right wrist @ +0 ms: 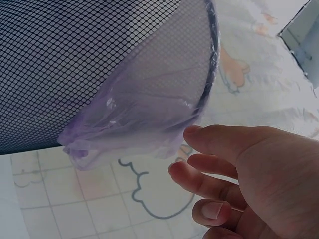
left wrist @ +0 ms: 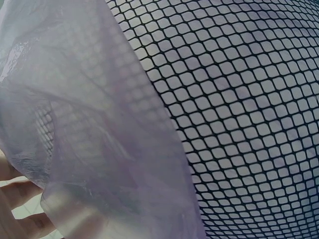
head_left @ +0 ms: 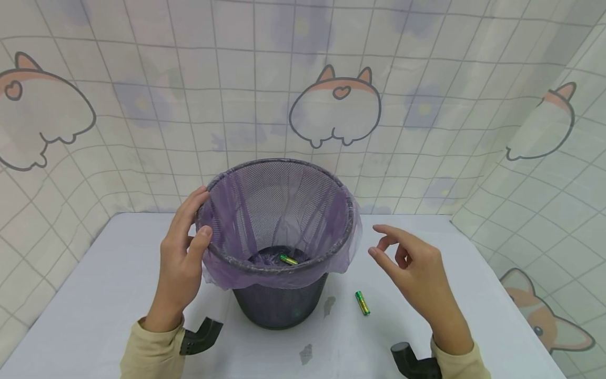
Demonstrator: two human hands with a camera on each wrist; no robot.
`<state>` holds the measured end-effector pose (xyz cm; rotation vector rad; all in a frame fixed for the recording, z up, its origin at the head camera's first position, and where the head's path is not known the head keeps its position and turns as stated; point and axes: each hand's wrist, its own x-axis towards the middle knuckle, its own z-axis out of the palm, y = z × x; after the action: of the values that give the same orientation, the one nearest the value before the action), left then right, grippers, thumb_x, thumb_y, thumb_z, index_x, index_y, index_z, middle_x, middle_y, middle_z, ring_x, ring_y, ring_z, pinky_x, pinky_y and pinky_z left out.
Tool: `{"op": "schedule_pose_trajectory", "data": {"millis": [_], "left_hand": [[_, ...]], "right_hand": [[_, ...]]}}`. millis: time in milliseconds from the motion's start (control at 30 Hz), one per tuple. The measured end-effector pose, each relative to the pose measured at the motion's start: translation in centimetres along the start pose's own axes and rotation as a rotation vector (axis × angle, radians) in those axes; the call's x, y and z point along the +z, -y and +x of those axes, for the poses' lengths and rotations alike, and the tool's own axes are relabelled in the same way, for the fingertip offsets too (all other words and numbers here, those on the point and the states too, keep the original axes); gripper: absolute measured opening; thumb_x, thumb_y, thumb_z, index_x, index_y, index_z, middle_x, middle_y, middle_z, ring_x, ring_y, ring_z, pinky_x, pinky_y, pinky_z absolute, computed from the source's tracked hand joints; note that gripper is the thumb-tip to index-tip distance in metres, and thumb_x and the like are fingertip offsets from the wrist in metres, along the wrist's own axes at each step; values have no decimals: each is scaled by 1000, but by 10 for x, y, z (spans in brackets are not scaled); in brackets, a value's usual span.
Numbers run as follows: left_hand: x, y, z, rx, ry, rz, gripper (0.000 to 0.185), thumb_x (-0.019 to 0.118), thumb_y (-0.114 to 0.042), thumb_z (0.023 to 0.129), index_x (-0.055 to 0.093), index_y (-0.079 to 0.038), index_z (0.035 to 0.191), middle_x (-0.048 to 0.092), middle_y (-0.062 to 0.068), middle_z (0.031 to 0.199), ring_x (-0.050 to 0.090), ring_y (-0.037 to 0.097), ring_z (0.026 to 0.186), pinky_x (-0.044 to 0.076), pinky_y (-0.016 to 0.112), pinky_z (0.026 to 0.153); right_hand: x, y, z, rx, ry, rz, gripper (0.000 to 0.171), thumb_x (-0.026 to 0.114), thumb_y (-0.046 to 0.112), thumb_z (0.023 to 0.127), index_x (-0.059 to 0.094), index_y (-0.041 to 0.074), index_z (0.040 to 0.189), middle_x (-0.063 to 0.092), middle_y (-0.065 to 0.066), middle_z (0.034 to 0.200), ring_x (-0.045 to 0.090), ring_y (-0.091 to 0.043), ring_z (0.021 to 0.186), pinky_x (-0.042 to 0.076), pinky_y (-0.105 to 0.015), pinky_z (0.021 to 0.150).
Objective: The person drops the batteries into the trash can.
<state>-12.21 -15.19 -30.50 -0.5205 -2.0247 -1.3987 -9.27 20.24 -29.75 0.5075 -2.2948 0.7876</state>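
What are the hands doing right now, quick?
Left hand: grips the rim of the mesh bin over its purple bag.
Right hand: open, holding nothing, beside the bin.

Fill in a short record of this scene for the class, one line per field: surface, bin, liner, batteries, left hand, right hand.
surface: white table, cartoon-print curtain behind
bin: black mesh wastebasket, upright, mid-table
liner: thin purple bag folded over the rim
batteries: one battery inside the bin; one battery on the table, right of the bin
left hand: left hand holds the bin's rim, thumb on the bag
right hand: right hand in the air beside the bin, fingers loosely bent, holding nothing
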Motion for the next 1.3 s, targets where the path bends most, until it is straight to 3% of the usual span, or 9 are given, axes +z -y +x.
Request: {"op": "schedule_pose_trajectory", "data": {"millis": [667,1100,1300], "left_hand": [[-1,-4,0,47,-15,0,48,43,-10,94,48,-8,142,44,9,150,49,13,121,41,13,68],[0,-4,1,53,-18,-1,47,44,-11,95,48,-8,142,44,7,150,49,12,120,40,14,68],[0,-3,1,26,-5,-6,48,44,-10,95,47,-9,143,43,6,151,49,12,122,41,13,70]], "right_hand": [[12,-13,-17,79,89,2,34,77,7,78,70,13,110,61,12,76,35,-1,55,30,-13,51],[21,-28,-26,216,309,-74,35,76,19,82,67,12,115,63,10,80,34,0,53,32,-19,49],[28,-36,-34,295,414,-87,38,74,23,83,65,12,118,65,10,82,37,-1,55,34,-20,50]]}}
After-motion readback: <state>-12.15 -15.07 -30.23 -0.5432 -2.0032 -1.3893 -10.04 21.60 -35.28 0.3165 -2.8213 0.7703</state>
